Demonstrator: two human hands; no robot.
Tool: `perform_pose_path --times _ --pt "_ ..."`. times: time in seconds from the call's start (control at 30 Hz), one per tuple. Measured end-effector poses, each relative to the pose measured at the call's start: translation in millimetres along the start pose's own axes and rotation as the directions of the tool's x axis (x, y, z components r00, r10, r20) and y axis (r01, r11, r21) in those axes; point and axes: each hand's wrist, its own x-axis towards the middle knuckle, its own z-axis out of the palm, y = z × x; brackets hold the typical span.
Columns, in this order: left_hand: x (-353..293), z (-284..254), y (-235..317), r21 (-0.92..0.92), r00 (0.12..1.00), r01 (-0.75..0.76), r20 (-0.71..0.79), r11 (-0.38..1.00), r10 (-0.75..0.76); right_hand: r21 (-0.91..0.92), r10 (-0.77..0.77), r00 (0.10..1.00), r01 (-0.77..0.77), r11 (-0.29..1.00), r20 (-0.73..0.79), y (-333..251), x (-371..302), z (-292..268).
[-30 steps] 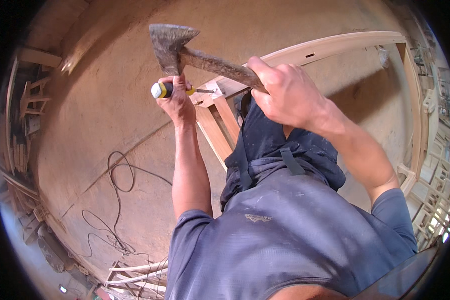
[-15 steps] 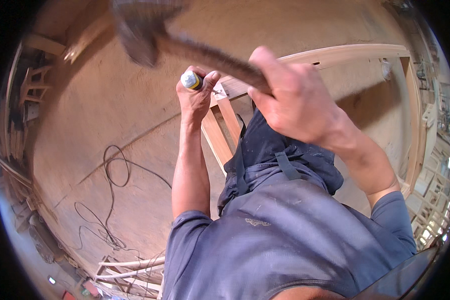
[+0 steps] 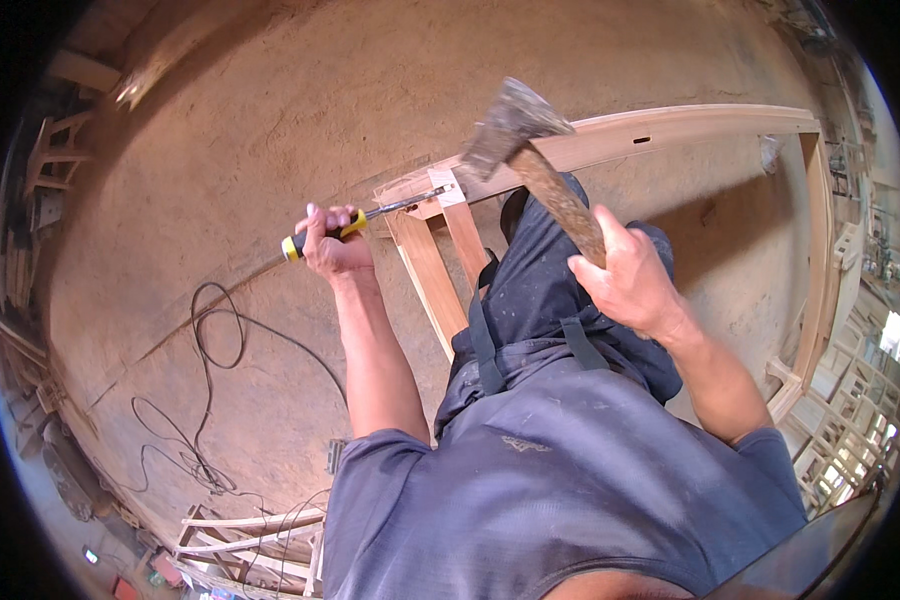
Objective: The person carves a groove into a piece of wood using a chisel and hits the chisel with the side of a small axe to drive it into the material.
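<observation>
In my left hand (image 3: 338,240) is a chisel (image 3: 398,206) with a black and yellow handle. Its blade slants low across the wood, and the tip reaches a pale, notched block end (image 3: 447,190) at the corner of a long wooden frame (image 3: 600,132). My right hand (image 3: 628,275) grips a hatchet (image 3: 562,200) by its rough wooden handle. The hatchet's worn metal head is raised over the frame rail, just right of the chisel tip and apart from it. My leg is over part of the frame.
A dark cable (image 3: 210,330) lies looped on the dusty brown floor at the left. Curved wooden strips (image 3: 250,545) are piled at the lower left. Wooden frames (image 3: 850,420) stack up along the right rim. A frame upright (image 3: 818,240) runs down the right side.
The chisel has tipped from upright to a low slant, its handle swinging left with my left hand. The hatchet has come down and right, away from the upper left.
</observation>
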Motion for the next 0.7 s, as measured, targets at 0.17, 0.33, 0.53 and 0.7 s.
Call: perform_pose_path --times 0.17,0.33,0.53,0.7 --pt "-20.3 70.3 7.3 0.323 0.882 -0.213 0.469 0.922 0.039 0.224 0.382 0.912 -0.407 0.886 0.149 26.1 -22.3 19.6" --pt "-8.7 125.3 22.8 0.229 0.834 -0.227 0.547 0.947 0.068 0.289 0.379 0.917 -0.399 0.870 0.125 32.3 -32.7 32.5" --pt "-11.7 109.8 8.4 0.357 0.891 -0.232 0.452 0.905 0.050 0.333 0.417 0.900 -0.435 0.837 0.128 20.6 -27.1 31.6" --pt "-21.3 105.3 15.2 0.388 0.847 -0.245 0.531 0.889 0.002 0.324 0.431 0.889 -0.459 0.827 0.158 18.4 -25.4 30.3"
